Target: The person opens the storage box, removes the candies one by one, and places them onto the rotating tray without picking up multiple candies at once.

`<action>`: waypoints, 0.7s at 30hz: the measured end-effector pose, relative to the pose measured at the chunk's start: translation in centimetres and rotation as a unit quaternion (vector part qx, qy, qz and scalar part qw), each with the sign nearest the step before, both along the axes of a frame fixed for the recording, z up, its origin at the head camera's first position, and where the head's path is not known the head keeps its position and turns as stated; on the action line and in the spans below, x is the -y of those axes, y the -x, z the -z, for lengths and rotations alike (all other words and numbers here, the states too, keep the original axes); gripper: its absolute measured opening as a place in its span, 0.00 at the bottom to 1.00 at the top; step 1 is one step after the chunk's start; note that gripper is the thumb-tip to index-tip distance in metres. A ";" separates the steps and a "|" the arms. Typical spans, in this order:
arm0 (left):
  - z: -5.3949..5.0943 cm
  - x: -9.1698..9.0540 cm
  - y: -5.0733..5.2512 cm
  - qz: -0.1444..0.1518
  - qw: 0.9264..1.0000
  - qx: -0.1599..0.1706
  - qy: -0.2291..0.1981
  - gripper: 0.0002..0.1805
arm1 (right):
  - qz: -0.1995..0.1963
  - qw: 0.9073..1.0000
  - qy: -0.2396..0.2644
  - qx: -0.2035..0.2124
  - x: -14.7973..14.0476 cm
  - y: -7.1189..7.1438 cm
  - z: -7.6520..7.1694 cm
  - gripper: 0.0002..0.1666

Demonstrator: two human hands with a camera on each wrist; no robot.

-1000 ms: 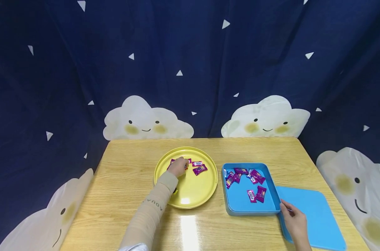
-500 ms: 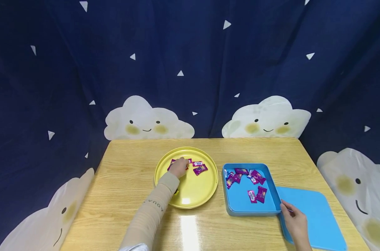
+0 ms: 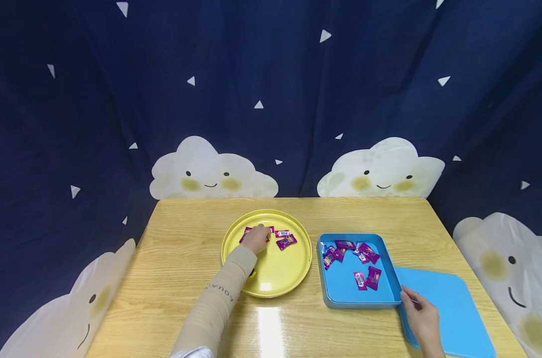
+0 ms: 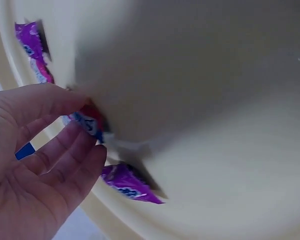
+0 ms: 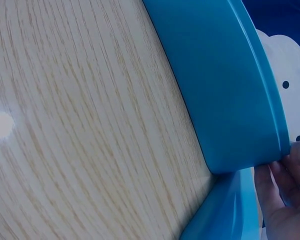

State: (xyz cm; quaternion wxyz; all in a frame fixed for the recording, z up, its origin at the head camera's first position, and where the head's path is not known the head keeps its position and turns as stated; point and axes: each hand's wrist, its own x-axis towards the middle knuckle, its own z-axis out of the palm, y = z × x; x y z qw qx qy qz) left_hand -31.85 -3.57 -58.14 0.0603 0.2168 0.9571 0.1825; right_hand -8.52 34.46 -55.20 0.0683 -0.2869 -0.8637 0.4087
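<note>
One tabletop (image 3: 186, 223) carries one yellow tray (image 3: 280, 278) with at least four wrapped sweets (image 3: 286, 242) on it; some are partly hidden, so their exact number cannot be told. Right of the tray is one blue box (image 3: 342, 288) holding two sweets set apart plus an overlapping cluster of at least six, and farther right, one blue lid (image 3: 450, 313). Four clouds (image 3: 214, 171) show: two beyond the tray, one left, one right.
</note>
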 end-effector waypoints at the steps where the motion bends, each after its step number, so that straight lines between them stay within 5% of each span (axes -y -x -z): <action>1: -0.8 -0.1 -0.4 0.000 1.000 -0.004 -0.001 0.11 | -0.001 1.000 0.002 0.001 0.0 0.0 0.0 0.25; 4: -3.1 -0.5 -1.5 0.002 1.000 -0.011 -0.010 0.11 | -0.002 1.000 0.005 0.003 -0.1 0.0 0.0 0.25; 5: -4.8 -0.9 -2.3 -0.007 1.000 0.001 0.003 0.11 | -0.002 1.000 0.006 0.003 -0.1 0.0 0.0 0.25; 9: -6.7 -2.0 -3.0 0.009 0.999 -0.036 0.022 0.18 | -0.001 1.000 0.003 0.005 -0.2 0.0 0.1 0.25; 14: -7.6 -3.8 -2.8 0.032 0.996 -0.077 0.041 0.29 | 0.003 1.000 -0.004 0.003 -0.1 0.0 0.1 0.24; 21: -9.0 -7.2 -3.2 0.050 0.995 -0.056 0.057 0.36 | 0.004 1.000 0.000 0.009 0.0 0.0 0.0 0.25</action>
